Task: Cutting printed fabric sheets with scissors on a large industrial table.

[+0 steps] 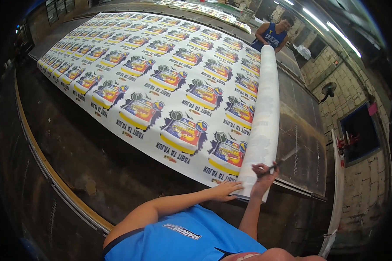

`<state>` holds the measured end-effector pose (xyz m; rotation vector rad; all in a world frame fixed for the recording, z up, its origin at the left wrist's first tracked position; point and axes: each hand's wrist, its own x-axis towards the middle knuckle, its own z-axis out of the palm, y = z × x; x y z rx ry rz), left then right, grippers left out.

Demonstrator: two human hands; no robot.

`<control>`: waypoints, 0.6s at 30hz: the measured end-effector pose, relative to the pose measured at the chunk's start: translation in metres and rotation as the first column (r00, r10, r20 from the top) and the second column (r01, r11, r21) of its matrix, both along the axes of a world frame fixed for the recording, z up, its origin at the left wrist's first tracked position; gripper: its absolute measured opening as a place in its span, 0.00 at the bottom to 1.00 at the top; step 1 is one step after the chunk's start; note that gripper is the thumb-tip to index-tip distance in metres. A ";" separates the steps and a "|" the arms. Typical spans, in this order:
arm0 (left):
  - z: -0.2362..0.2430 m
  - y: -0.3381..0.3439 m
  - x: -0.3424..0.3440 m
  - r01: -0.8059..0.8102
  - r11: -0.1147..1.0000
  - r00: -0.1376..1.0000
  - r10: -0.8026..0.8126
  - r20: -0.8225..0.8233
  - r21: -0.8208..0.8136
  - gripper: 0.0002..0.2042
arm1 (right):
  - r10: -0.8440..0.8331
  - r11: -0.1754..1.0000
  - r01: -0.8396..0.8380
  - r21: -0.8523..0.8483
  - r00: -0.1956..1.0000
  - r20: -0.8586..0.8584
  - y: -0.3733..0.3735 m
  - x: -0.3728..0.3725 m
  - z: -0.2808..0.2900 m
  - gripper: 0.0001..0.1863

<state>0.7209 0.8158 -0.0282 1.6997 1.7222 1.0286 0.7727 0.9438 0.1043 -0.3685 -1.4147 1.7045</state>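
A wide white printed sheet [178, 87] with repeated colourful graphics lies over a long table. Along its right edge it runs into a thick white roll [265, 100]. My left hand [227, 190] rests with fingers stretched out on the sheet's near corner, touching the near end of the roll. Over that same end, my right hand [264, 178] is closed around the dark handle of a long-bladed tool [287, 155]. Its grey blade points up and to the right, beyond the roll. Whether it is a knife or scissors, I cannot tell.
A person [274, 37] in a dark blue sleeveless top stands at the roll's far end. Right of the roll shows the dark tabletop [302, 126]. Another long table [52, 174] edges the left side. A fan [329, 89] is by the block wall.
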 end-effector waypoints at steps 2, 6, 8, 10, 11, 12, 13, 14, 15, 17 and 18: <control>-0.026 -0.054 -0.021 -0.022 0.999 0.985 0.027 0.169 -0.033 0.26 | 0.058 0.989 -0.080 0.123 0.983 0.173 -0.039 -0.019 -0.009 0.28; -0.065 -0.183 -0.069 -0.215 0.955 0.900 0.274 0.338 -0.202 0.19 | 0.097 0.990 -0.115 0.083 0.976 0.192 -0.088 -0.046 -0.041 0.23; -0.076 -0.242 -0.089 -0.384 0.863 0.705 0.503 0.499 -0.328 0.17 | 0.093 0.995 -0.095 0.003 0.974 0.207 -0.104 -0.066 -0.057 0.22; -0.082 -0.297 -0.107 -0.549 0.756 0.528 0.645 0.553 -0.357 0.16 | 0.174 0.983 -0.150 -0.106 0.946 0.273 -0.123 -0.090 -0.073 0.22; -0.084 -0.322 -0.116 -0.624 0.700 0.491 0.698 0.522 -0.348 0.16 | 0.214 0.971 -0.174 -0.162 0.938 0.273 -0.137 -0.107 -0.082 0.21; -0.085 -0.344 -0.125 -0.678 0.612 0.402 0.772 0.492 -0.407 0.15 | 0.302 0.946 -0.253 -0.202 0.915 0.268 -0.150 -0.123 -0.089 0.21; -0.085 -0.365 -0.133 -0.725 0.567 0.346 0.791 0.504 -0.392 0.15 | 0.362 0.928 -0.306 -0.214 0.876 0.318 -0.166 -0.141 -0.094 0.21; -0.085 -0.384 -0.141 -0.760 0.518 0.289 0.811 0.509 -0.394 0.14 | 0.454 0.885 -0.370 -0.284 0.820 0.348 -0.182 -0.158 -0.100 0.22; -0.086 -0.400 -0.146 -0.803 0.496 0.273 0.799 0.536 -0.330 0.14 | 0.533 0.845 -0.464 -0.265 0.765 0.360 -0.199 -0.175 -0.104 0.22; -0.085 -0.434 -0.159 -0.849 0.409 0.164 0.806 0.569 -0.335 0.14 | 0.709 0.704 -0.648 -0.292 0.610 0.355 -0.234 -0.215 -0.110 0.23; -0.085 -0.452 -0.166 -0.874 0.369 0.141 0.815 0.561 -0.317 0.14 | 0.715 0.693 -0.660 -0.290 0.576 0.397 -0.253 -0.233 -0.113 0.23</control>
